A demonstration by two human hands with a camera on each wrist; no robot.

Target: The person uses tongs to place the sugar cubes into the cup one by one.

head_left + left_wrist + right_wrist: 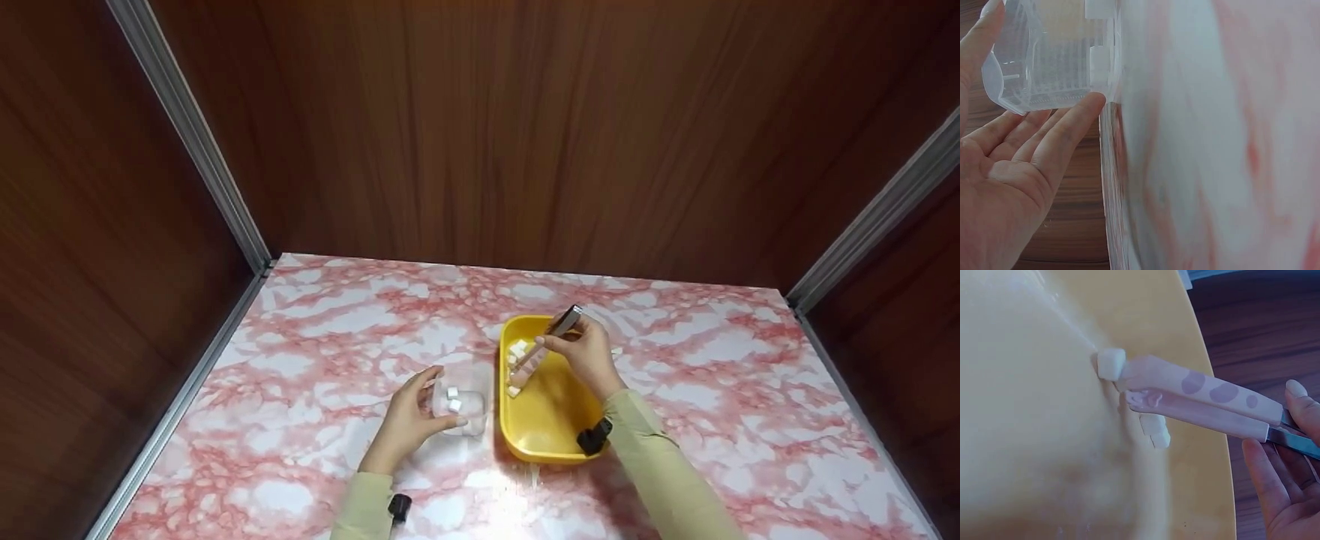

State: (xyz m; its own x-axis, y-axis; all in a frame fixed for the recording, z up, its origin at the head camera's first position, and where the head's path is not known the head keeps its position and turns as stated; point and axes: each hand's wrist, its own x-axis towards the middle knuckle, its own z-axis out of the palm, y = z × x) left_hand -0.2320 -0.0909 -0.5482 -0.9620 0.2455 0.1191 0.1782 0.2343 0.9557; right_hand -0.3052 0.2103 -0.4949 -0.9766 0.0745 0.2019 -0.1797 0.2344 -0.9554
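My left hand holds a clear plastic container on the table, thumb and fingers on either side of it. Two white cubes show inside the container. In my right hand is a pair of tongs, with a metal grip end and pink, paw-shaped tips with darker spots. The tips reach down into a yellow tray, among several small white cubes along its left side. Whether a cube is between the tips, I cannot tell.
The tray stands just right of the container on a red-and-white marbled table. Brown wood-grain panels rise behind and at both sides, with metal rails at the corners. Black wrist devices sit at both sleeves.
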